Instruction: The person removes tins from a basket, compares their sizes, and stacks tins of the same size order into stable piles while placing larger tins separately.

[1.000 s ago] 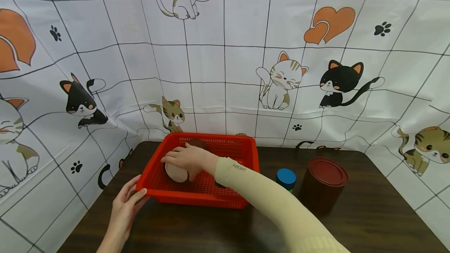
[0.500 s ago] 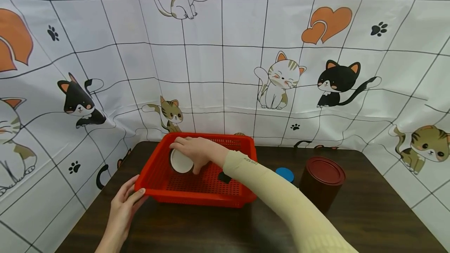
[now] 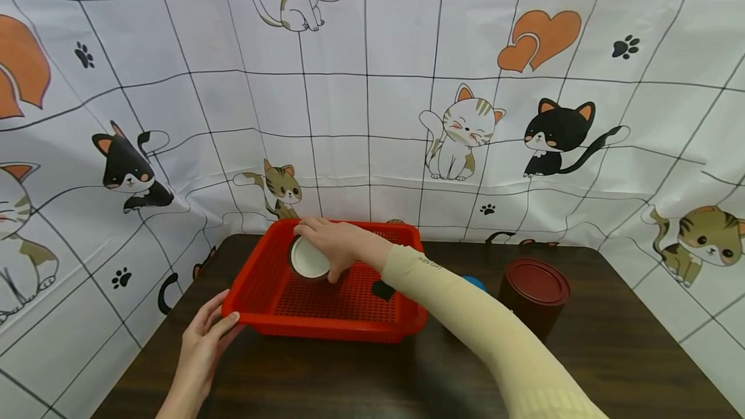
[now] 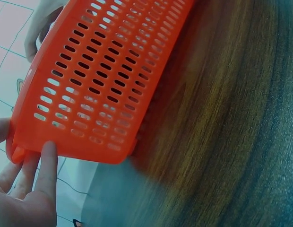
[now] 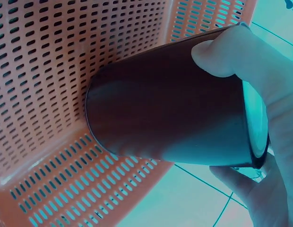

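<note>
A red plastic basket with slotted walls stands on the dark table. My left hand pinches its near left corner, thumb over the rim and fingers against the outer side. Inside the basket, my right hand grips a dark brown cylindrical container by its upper end. That end shows a pale round face within a dark rim. In the right wrist view the container's far end is at the basket's perforated surface; contact is unclear. A small black item, kind unclear, lies in the basket below the right wrist.
A brown canister with a dark red lid stands on the wooden table, right of the basket. Near it a blue lid is mostly hidden behind my right sleeve. A cat-print sheet hangs behind.
My right hand has shifted the brown container rightward and toward the basket's back, turning its pale end more into view. More of the black item now shows. My left hand keeps its hold.
</note>
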The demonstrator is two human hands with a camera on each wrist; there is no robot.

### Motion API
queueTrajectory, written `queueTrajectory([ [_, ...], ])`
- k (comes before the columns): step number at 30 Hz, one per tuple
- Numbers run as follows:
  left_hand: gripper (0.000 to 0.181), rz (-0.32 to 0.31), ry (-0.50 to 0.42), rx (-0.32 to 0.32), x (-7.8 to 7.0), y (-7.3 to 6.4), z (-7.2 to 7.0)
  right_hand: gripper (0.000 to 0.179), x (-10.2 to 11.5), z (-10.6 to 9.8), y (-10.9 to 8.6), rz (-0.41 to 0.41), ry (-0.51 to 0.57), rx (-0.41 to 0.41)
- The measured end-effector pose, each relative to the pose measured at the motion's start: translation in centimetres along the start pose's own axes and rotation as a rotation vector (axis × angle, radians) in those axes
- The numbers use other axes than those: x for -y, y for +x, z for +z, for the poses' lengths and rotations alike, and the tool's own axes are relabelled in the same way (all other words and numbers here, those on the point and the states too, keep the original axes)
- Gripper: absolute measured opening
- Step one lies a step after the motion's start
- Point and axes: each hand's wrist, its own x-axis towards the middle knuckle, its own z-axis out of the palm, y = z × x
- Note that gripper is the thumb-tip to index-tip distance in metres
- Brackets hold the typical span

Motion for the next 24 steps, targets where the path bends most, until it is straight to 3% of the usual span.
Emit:
queueTrajectory([
  [4,0.062,0.003,0.007,0.003,-0.1,0.0,0.1,0.110,-0.1,0.0,-0.3,0.005,-0.048,-0.012],
  [15,0.063,-0.020,0.019,-0.009,-0.2,0.0,0.1,0.104,-0.3,-0.2,-0.9,0.016,-0.054,0.007],
  [24,0.064,-0.025,0.023,-0.011,-0.1,0.0,0.0,0.104,-0.8,-2.2,-1.7,0.025,-0.021,0.013],
])
